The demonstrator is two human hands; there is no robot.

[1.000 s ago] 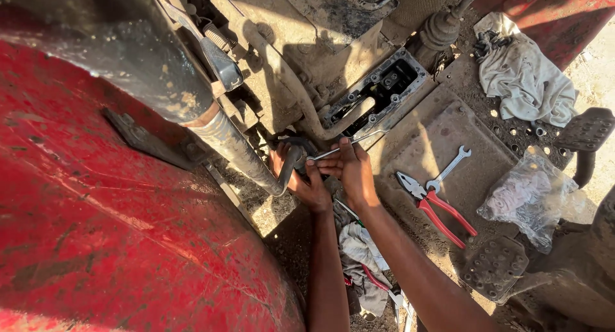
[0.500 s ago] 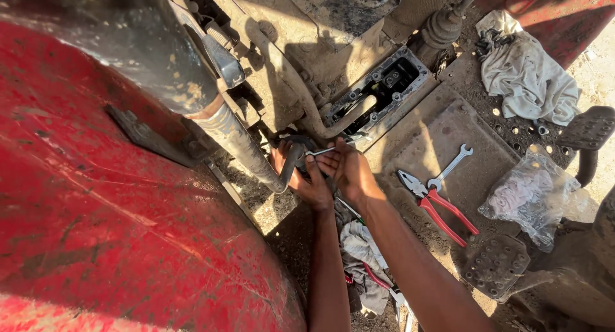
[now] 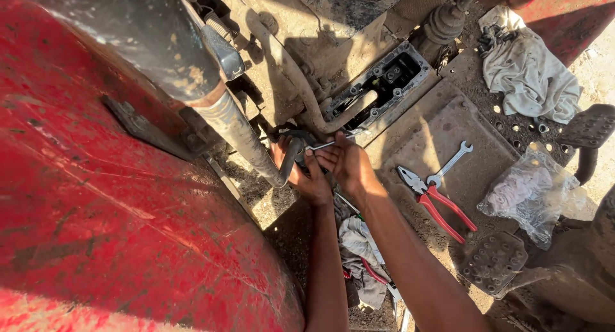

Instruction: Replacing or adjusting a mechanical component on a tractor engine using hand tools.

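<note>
Fingers of the left hand (image 3: 306, 172) wrap around a dark curved pipe (image 3: 291, 154) low on the dusty machine, gripping it just where it bends down beside a pale ribbed hose (image 3: 237, 133). Right beside them, the fingers of the right hand (image 3: 346, 164) are pinched together on a thin metal rod (image 3: 322, 145), which pokes out toward the left and nearly touches the top of the pipe. Both hands sit close, almost knuckle to knuckle, with the rod lying across the gap between them and the pipe sitting under the left palm.

From the head view, a big red panel (image 3: 115, 229) fills the left side. Above the hands an open metal housing (image 3: 384, 82) shows bolts around its rim. To the right, on a flat dusty plate (image 3: 435, 127), lie red-handled pliers (image 3: 439, 201) and a small open-ended wrench (image 3: 450, 163), touching each other and well apart from the hands. A clear plastic bag (image 3: 528, 191) rests further right, and a grey rag (image 3: 528, 69) lies above it. Another crumpled cloth (image 3: 359, 249) sits between the forearms.
</note>
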